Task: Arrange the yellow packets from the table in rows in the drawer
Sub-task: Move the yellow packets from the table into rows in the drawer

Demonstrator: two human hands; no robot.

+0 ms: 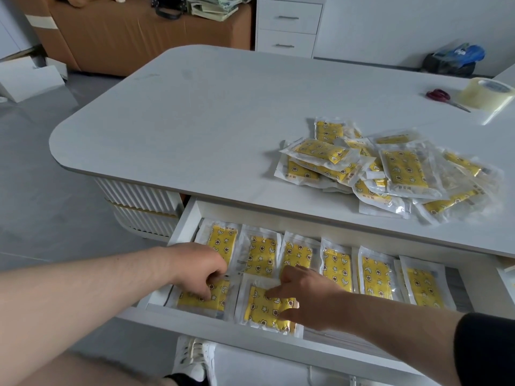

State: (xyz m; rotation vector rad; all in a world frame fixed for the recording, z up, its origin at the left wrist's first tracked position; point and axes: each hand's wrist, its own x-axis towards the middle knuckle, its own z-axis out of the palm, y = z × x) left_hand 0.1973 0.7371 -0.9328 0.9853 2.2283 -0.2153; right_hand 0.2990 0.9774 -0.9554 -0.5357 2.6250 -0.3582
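Observation:
The open white drawer [186, 218] under the table holds a back row of several yellow star-printed packets [262, 254] in clear wrappers. Two packets lie in a front row at the left. My left hand [200, 270] rests with curled fingertips on the front left packet [195, 299]. My right hand [303, 291] lies flat with straight fingers on the second front packet [264, 307]. A loose pile of the same packets [390, 168] sits on the right part of the grey table top [195, 121].
Red-handled scissors [443, 97] and a roll of clear tape [486, 93] lie at the table's far right. A white drawer cabinet [288, 26] and a brown sofa [125, 32] stand behind. My shoe [195, 355] shows below the drawer front.

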